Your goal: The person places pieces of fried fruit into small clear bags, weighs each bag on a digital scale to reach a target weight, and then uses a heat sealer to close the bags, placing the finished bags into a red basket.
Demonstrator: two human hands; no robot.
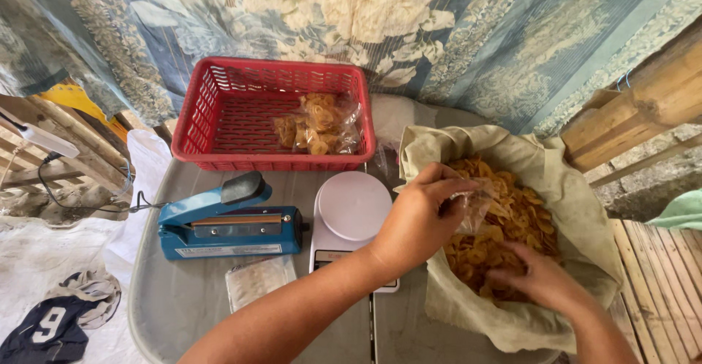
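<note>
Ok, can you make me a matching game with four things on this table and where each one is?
Things:
1 basket
2 sealer
3 scale
4 chips

Places:
A in the cloth-lined tub on the right
B at the back, by the curtain
C in the middle, under the left arm
D at the left, in front of the basket

Pairs: 1-B, 2-D, 3-C, 4-A
</note>
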